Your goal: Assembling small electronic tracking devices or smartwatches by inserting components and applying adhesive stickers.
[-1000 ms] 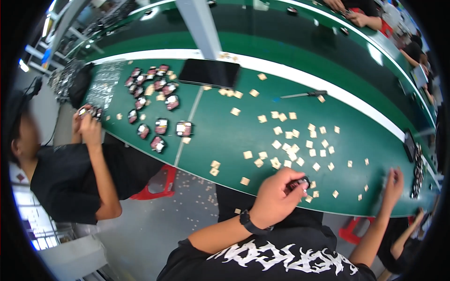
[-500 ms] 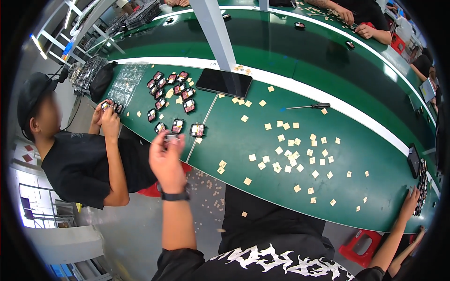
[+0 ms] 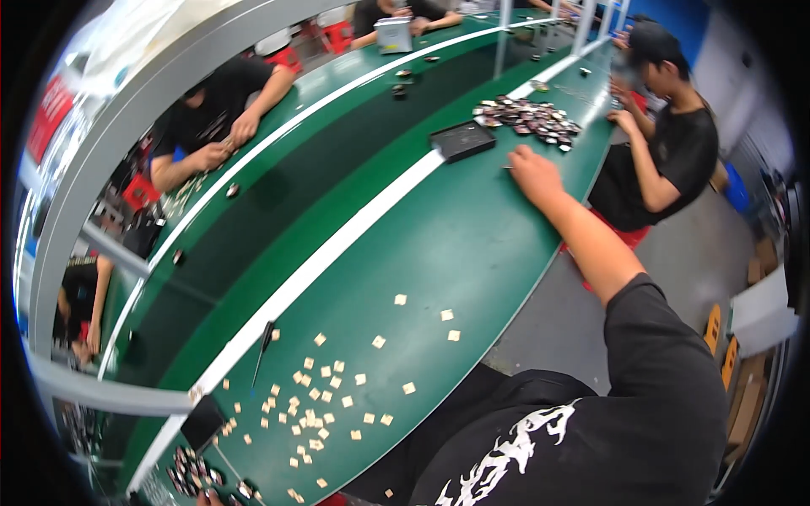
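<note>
Head view shows the right hand [image 3: 533, 173] stretched far, fingers curled on the green surface [image 3: 439, 253] just before the pile of small dark parts [image 3: 530, 118], so pinch one slowly; left hand unseen.

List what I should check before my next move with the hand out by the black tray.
1. Right hand down on the green table, just right of the black tray: ok.
2. Grip holding anything: cannot tell; the fingers curl under.
3. Pile of small dark parts within reach, just beyond the hand and not touched: ok.
4. Room at the pile: not ok; a co-worker's hand is at its far side.
5. Left hand in sight: not ok; it is out of view.
</note>
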Demonstrator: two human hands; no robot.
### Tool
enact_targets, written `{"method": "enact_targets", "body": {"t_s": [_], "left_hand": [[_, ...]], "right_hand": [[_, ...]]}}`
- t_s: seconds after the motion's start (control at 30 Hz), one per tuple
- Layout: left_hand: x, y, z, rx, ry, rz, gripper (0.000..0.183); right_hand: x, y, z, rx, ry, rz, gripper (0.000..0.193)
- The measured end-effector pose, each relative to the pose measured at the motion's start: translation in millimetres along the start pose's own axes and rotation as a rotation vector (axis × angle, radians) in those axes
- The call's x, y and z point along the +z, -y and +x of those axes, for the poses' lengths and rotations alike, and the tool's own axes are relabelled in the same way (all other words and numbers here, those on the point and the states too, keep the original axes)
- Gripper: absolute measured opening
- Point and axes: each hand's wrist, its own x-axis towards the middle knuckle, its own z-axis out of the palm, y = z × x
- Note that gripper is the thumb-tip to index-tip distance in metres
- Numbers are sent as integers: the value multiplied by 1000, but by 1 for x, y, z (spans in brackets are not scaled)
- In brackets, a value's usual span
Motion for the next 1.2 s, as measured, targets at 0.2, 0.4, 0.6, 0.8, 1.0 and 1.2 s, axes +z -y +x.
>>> {"method": "enact_targets", "body": {"t_s": [0.2,0.4,0.6,0.8,1.0,1.2], "left_hand": [[-15,-25,-15,188,-224,168,39],[-37,-91,-103,451,-585,-86,31],[-12,-140,-188,669,-731,-131,30],[18,-164,-210,626,-727,-150,38],[33,-164,-206,644,-754,-171,44],[28,-172,-210,659,-720,-159,45]], "right_hand": [[-8,-3,4,16,-26,28,26],[13,-30,23,151,-58,-4,26],[31,-50,50,185,-8,-147,12],[39,-60,63,182,99,-233,14],[38,-69,68,66,80,-202,11],[32,-78,69,-63,78,-284,12]]}}
